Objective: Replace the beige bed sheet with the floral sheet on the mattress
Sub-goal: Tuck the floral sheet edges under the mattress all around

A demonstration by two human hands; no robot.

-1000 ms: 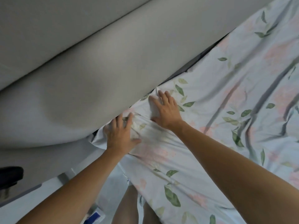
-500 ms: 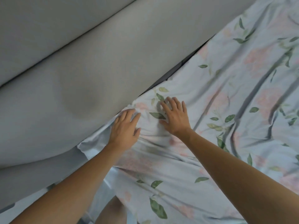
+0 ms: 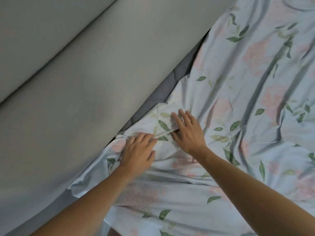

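Two hands point(image 3: 163, 142), one floral sheet point(image 3: 247, 116)

Both forearms run off the bottom edge of the frame. The floral sheet point(image 3: 238, 103) spills past the right and lower edges. Left hand point(image 3: 139, 151): its fingertips vanish under a fold mid-frame. The dark grey strip point(image 3: 158, 97) at center slips beneath the sheet. Lower center, a sliver of skin is too cut off to identify.

I am looking down into a bedroom in a home: a floral sheet point(image 3: 238, 103) is lying rumpled across a bed, a strip of grey mattress point(image 3: 163, 92) is showing at its edge, and a plain padded grey headboard point(image 3: 76, 82) is running alongside it.
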